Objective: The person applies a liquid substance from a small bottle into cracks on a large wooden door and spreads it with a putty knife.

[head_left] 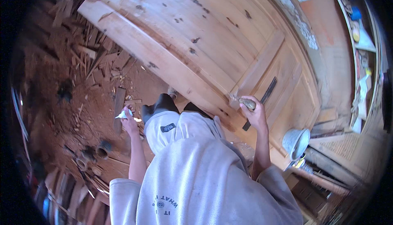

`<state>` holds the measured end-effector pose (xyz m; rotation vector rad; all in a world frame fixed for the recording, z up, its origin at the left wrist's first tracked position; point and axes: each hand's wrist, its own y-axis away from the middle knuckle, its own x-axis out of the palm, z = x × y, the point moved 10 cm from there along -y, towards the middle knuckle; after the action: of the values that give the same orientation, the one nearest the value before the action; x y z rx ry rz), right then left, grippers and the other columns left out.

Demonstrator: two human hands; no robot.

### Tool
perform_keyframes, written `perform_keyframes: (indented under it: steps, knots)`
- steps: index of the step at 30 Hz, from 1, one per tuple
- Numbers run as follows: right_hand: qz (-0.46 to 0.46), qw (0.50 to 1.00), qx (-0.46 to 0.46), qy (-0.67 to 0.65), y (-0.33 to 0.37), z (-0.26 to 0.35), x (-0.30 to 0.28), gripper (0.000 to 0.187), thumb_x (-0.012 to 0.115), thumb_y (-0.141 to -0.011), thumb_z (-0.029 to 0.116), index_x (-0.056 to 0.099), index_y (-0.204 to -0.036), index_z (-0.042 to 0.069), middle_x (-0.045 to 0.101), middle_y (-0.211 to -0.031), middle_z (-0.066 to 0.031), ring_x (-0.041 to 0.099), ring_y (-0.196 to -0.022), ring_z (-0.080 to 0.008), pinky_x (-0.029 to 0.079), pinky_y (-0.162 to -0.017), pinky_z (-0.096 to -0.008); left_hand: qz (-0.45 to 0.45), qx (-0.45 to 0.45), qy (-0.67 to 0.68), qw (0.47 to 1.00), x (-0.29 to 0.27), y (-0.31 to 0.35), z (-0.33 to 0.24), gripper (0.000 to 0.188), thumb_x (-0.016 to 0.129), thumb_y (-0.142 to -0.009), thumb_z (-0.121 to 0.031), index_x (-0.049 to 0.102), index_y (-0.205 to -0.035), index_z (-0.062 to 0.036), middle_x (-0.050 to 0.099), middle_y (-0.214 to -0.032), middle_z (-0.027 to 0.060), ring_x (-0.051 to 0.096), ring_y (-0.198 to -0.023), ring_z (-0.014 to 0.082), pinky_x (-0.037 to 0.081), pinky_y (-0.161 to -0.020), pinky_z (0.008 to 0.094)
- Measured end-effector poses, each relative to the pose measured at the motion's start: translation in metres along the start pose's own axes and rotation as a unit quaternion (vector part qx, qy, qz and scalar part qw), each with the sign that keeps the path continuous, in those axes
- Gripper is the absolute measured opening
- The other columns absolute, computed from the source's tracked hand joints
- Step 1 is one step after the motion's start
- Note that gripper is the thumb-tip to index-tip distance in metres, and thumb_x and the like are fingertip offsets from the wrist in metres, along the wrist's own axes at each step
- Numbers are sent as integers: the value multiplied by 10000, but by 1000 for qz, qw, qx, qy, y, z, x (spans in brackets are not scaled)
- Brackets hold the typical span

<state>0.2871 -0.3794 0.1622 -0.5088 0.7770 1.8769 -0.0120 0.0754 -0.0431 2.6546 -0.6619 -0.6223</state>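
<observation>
A large pale wooden door (196, 32) lies flat in front of me. My right hand (254, 112) is closed around the wooden handle of a brush (239, 101), whose head rests on the door's framing near its right end. My left hand (129, 120) hangs at my side, away from the door, pinching a small white crumpled piece (124, 114) that could be paper or cloth. My grey sweatshirt and light shorts fill the lower middle of the view.
The red earth floor (61, 114) on the left is strewn with wood offcuts and shavings (98, 57). A pale bucket (297, 142) stands near the door's lower right corner. Shelves with assorted items (360, 40) line the right wall. Dark round objects (102, 149) lie at lower left.
</observation>
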Motion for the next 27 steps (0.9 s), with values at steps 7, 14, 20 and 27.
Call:
perform_keyframes:
  steps: [7, 14, 20, 27]
  knots:
    - [82, 995, -37, 31, 1, 6, 3, 261, 701, -833, 123, 580, -1043, 27, 687, -938, -142, 672, -909, -231, 519, -791, -354, -131, -62, 61, 988, -56, 106, 77, 368, 472, -994, -336, 634, -1062, -12, 621, -888, 9, 536, -716, 90, 404, -607, 237]
    - [118, 985, -109, 59, 8, 6, 4, 254, 690, -849, 151, 540, -1016, 32, 672, -907, -161, 666, -881, -300, 514, -752, -380, -163, -107, 38, 980, -53, 243, 163, 401, 448, -998, -344, 626, -1085, 5, 649, -929, 82, 586, -749, 152, 473, -670, 293]
    - [125, 984, -116, 59, 8, 2, 8, 246, 691, -849, 159, 541, -996, 31, 667, -888, -170, 669, -847, -307, 515, -730, -389, -199, -129, 17, 971, -50, 291, 186, 417, 450, -993, -367, 628, -1071, 3, 642, -893, 72, 581, -737, 141, 467, -635, 289]
    - [141, 971, -178, 78, 15, 15, 18, 231, 689, -848, 148, 543, -977, 25, 666, -873, -172, 673, -823, -320, 515, -698, -401, -224, -133, 92, 961, -52, 298, 183, 434, 446, -991, -388, 623, -1094, -6, 638, -927, 64, 577, -765, 123, 452, -646, 259]
